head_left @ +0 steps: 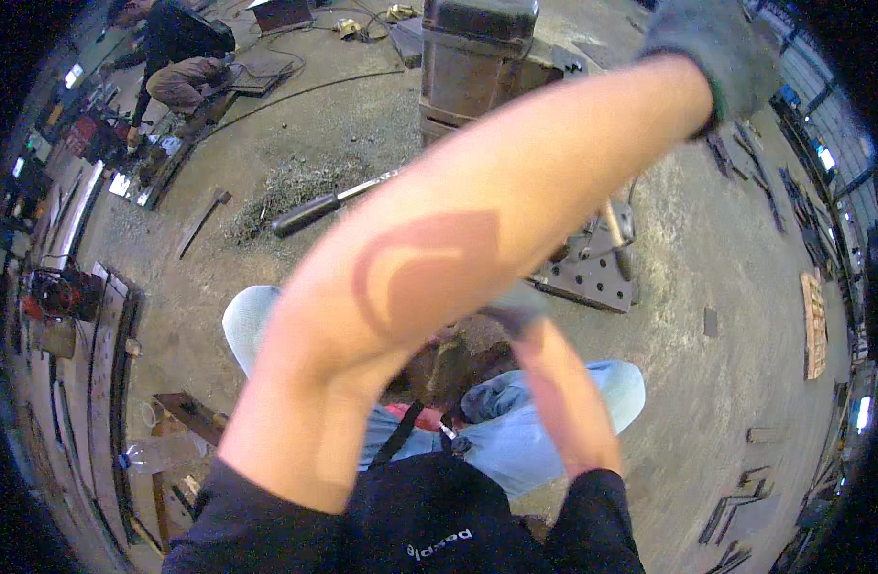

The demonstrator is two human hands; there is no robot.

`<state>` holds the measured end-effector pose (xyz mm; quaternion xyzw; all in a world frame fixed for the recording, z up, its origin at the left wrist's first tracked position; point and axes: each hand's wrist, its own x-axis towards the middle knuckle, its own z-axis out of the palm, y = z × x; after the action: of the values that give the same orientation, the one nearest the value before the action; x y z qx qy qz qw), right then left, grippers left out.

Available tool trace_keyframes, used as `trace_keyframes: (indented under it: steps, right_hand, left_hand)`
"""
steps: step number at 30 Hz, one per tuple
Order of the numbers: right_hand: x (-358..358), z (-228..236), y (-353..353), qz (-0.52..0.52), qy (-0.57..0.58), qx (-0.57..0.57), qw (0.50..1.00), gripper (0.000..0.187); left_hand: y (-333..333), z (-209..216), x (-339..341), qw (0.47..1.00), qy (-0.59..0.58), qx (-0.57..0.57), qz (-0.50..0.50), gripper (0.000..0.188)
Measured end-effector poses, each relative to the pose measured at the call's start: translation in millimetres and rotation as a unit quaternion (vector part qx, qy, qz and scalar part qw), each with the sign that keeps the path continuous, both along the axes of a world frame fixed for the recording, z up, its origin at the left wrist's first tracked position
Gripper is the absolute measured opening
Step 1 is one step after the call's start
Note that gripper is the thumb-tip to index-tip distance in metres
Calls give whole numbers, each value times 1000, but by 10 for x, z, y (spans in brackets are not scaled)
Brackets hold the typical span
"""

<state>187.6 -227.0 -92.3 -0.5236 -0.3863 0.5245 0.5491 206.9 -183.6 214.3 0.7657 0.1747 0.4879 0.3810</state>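
Observation:
My left forearm crosses the picture from lower left to upper right. At its end my left hand, in a grey glove, is raised near the upper right edge, its fingers blurred and partly cut off. Below the forearm, between my knees, is my gloved right hand, blurred and largely hidden by the left arm. Nearest to it lies a dark steel plate with round holes. A wooden-handled hammer rests on that plate. Left of the forearm, a metal bar with a black grip reaches in behind the arm.
A tall rusty metal block stands ahead. Metal shavings cover the floor beside it. Another hammer lies at left. A plastic bottle is by my left side. A person crouches at far left; steel pieces lie at right.

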Motion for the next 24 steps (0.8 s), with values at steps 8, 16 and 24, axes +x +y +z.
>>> trace_keyframes:
  steps: [8, 16, 24]
  right_hand:
    - [1509, 1805, -2037, -485, -338, 149, 793, 33]
    - [829, 2560, -2337, -426, -686, 277, 522, 44]
    - [1164, 2076, -1558, -128, -885, -80, 440, 69]
  left_hand:
    - [-639, -676, 1351, 995, 23, 91, -39, 24]
    - [-1067, -3644, 2474, 942, 323, 79, -42, 30]
    - [-326, -4933, 682, 875, 479, 32, -60, 30]
